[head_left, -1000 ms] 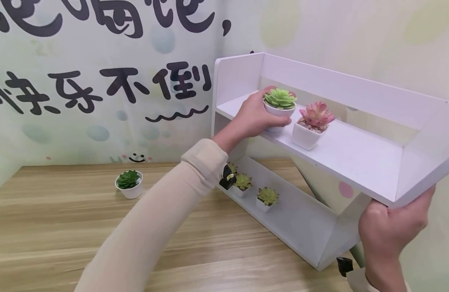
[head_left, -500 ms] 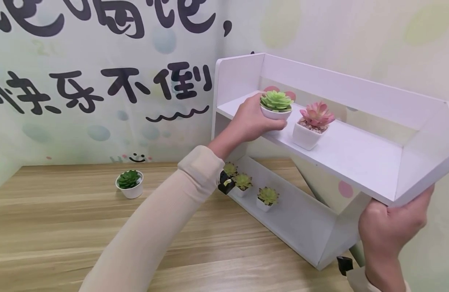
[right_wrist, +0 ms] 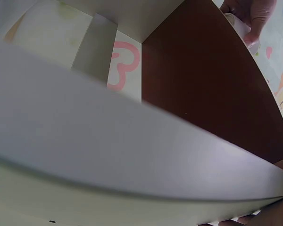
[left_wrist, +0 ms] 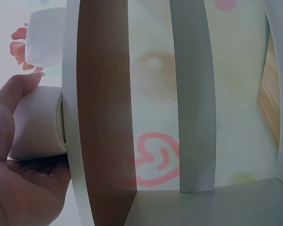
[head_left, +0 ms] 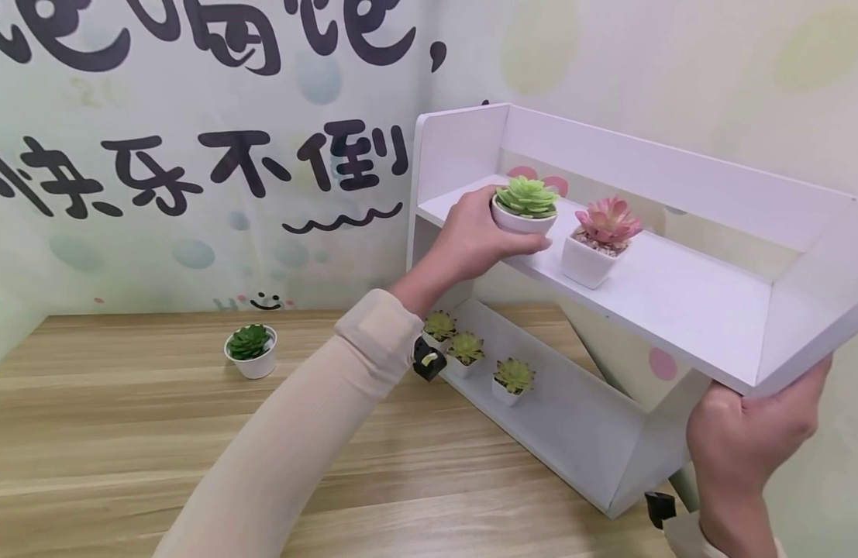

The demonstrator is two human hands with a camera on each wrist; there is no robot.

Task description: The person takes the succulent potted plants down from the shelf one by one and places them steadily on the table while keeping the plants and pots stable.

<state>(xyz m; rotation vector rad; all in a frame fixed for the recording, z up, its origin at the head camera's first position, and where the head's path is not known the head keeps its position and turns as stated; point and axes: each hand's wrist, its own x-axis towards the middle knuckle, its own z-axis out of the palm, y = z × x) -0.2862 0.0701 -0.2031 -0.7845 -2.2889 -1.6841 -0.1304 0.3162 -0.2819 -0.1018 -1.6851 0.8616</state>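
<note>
Pot (head_left: 522, 223) with green succulent (head_left: 527, 196), left fingers (head_left: 526, 245) pinching it, right fingers (head_left: 800, 395), partly hidden, gripping white shelf (head_left: 701, 298)

The shelf (head_left: 701, 302) is showing plain white, while in the left wrist view the upper board's underside (left_wrist: 104, 113) is looking reddish brown. One succulent (head_left: 528, 198) is standing out bright light green above a white round pot (head_left: 522, 223). A second succulent (head_left: 608, 220) is glowing pink, with speckled brown and beige gravel (head_left: 601, 242) showing in its white square pot (head_left: 587, 263). Three small plants (head_left: 515, 375) are bearing yellow-green leaves with dark tips over white little pots (head_left: 505, 394). A dark green plant (head_left: 249, 342) is filling a white tub (head_left: 256, 366). The bench (head_left: 122, 434) is running in streaky light-brown wood grain. The pale wall (head_left: 184, 105) is carrying black lettering (head_left: 243, 141) and spots of blue, yellow-green and pink. The sleeve (head_left: 289, 434) is showing plain cream.
</note>
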